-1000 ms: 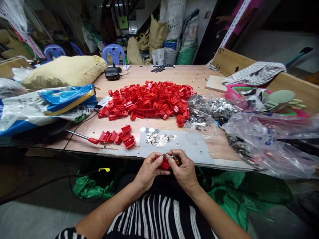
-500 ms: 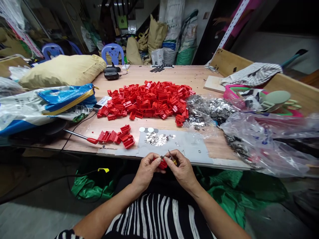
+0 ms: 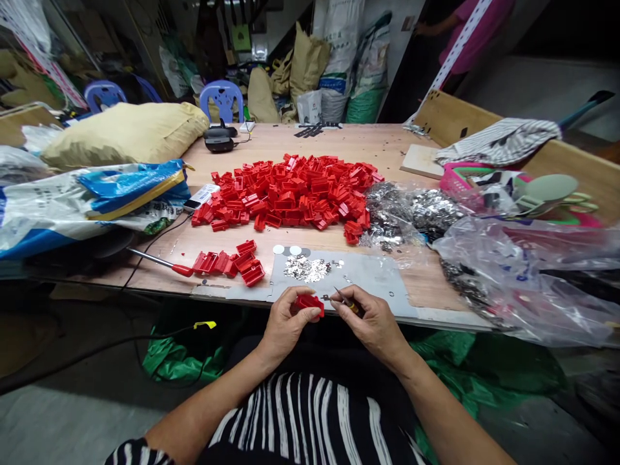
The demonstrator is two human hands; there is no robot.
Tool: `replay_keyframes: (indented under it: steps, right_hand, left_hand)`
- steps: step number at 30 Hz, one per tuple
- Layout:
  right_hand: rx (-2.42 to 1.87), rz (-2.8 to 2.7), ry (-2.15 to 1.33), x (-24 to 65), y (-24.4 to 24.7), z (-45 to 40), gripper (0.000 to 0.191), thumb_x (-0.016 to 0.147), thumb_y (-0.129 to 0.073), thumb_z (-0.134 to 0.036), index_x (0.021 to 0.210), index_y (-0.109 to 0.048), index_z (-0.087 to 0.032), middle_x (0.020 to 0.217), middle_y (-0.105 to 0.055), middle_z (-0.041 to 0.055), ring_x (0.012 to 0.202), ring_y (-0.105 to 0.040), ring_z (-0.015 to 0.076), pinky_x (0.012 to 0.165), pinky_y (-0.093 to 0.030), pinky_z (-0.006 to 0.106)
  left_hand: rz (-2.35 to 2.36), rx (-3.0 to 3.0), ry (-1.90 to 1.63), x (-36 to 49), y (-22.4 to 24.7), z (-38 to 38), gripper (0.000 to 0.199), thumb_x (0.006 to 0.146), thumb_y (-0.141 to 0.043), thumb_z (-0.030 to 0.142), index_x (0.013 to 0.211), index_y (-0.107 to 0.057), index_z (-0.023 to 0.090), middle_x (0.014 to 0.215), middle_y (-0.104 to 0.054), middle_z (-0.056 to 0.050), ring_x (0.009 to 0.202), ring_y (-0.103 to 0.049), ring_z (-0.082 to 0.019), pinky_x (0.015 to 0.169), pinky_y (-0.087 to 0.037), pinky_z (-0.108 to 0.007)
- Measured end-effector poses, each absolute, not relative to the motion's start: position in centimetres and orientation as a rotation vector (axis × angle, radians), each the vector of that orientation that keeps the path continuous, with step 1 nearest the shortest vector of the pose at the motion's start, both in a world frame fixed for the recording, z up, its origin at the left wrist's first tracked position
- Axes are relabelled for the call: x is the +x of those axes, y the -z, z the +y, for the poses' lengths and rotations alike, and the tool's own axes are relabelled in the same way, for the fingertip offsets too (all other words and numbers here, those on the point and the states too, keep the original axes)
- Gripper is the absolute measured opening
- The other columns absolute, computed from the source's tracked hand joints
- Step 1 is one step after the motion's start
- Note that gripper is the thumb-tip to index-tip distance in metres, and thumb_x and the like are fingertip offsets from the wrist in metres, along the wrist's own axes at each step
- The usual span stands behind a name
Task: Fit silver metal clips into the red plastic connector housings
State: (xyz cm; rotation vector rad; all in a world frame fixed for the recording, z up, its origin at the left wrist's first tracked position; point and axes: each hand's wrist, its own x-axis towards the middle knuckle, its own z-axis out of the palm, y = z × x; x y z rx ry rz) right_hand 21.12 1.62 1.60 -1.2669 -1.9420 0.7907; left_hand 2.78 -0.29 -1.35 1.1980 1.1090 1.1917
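Observation:
My left hand (image 3: 285,320) is closed round a red plastic housing (image 3: 309,302) at the table's front edge. In my right hand (image 3: 371,316) lies a thin pointed tool with a yellow and dark handle (image 3: 356,309), its tip toward the upper left. A small dark metal piece (image 3: 326,298) shows at the right fingertips, close to the housing but apart from it. Just beyond my hands, a pile of small silvery metal pieces (image 3: 307,268) lies on a grey mat (image 3: 368,278). Several red housings (image 3: 249,268) sit to the left of the mat.
A large heap of red housings (image 3: 290,194) covers the table's middle. Clear bags of metal pieces (image 3: 436,210) lie right of it. A red-handled tool (image 3: 181,269) and a blue and white sack (image 3: 130,200) are at left. A person in pink (image 3: 479,39) stands behind at right.
My hands have moved apart. The red housing stays in my left hand and now shows more fully. My right hand has shifted right with the pointed tool, the small metal piece at its fingertips.

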Motion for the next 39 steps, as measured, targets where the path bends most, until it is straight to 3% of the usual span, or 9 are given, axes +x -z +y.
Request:
replay_keyframes:
  steps: [3, 9, 16, 26, 33, 39]
  right_hand:
    - [-1.277, -1.990, -0.735, 21.1, -1.7, 1.3, 0.005, 0.088, -0.056, -0.022, 0.086, -0.061, -0.020, 0.075, -0.066, -0.0003, 0.062, -0.058, 0.0126, 0.062, -0.044, 0.023]
    - [-1.242, -2.038, -0.701, 20.1, -1.4, 0.7, 0.008, 0.089, -0.053, -0.022, 0.086, -0.059, -0.021, 0.075, -0.066, 0.0010, 0.065, -0.059, 0.0140, 0.063, -0.044, 0.024]
    - [-1.250, -2.101, -0.755, 19.7, -1.1, 0.8, 0.009, 0.086, -0.050, -0.017, 0.084, -0.057, -0.022, 0.076, -0.065, 0.0015, 0.066, -0.058, 0.0159, 0.063, -0.044, 0.027]
    - [-1.279, -2.071, -0.911, 19.9, -1.8, 1.1, 0.009, 0.086, -0.053, -0.018, 0.080, -0.059, -0.021, 0.073, -0.063, -0.0006, 0.064, -0.055, 0.0139, 0.061, -0.040, 0.025]
    - [-1.198, -1.897, -1.087, 20.0, -1.3, 1.6, 0.019, 0.088, -0.056, -0.034, 0.077, -0.062, -0.019, 0.073, -0.059, 0.0002, 0.068, -0.053, 0.0142, 0.064, -0.040, 0.025]
    - [-1.193, -1.535, -1.406, 21.1, 0.0, 1.9, 0.030, 0.085, -0.057, -0.047, 0.098, -0.060, -0.020, 0.064, -0.047, -0.0050, 0.050, -0.037, 0.0090, 0.049, -0.032, 0.023]
  left_hand:
    - [1.324, 1.567, -1.318, 2.3, 1.6, -0.1, 0.045, 0.074, -0.074, 0.030, 0.114, -0.058, 0.022, 0.104, -0.066, -0.007, 0.094, -0.065, -0.021, 0.085, -0.054, -0.037]
    - [1.338, 1.958, -1.409, 2.3, 1.6, -0.3, 0.028, 0.080, -0.068, 0.025, 0.105, -0.058, 0.020, 0.095, -0.066, -0.006, 0.090, -0.065, -0.020, 0.081, -0.054, -0.033]
    - [1.247, 1.808, -1.302, 2.4, 1.3, -0.8, 0.035, 0.081, -0.065, 0.021, 0.116, -0.059, 0.025, 0.112, -0.068, -0.007, 0.105, -0.065, -0.022, 0.093, -0.051, -0.035]
    - [1.262, 1.583, -1.310, 2.5, 1.3, -1.1, 0.036, 0.074, -0.074, 0.027, 0.109, -0.065, 0.027, 0.101, -0.073, -0.003, 0.090, -0.070, -0.020, 0.084, -0.053, -0.030]
    - [1.283, 1.491, -1.361, 3.1, 1.7, -1.5, 0.035, 0.075, -0.074, 0.027, 0.108, -0.064, 0.025, 0.103, -0.073, -0.003, 0.091, -0.069, -0.019, 0.084, -0.053, -0.030]
    - [1.249, 1.407, -1.388, 3.4, 1.7, -1.6, 0.034, 0.073, -0.075, 0.027, 0.106, -0.065, 0.026, 0.105, -0.072, -0.004, 0.094, -0.068, -0.020, 0.087, -0.053, -0.032]
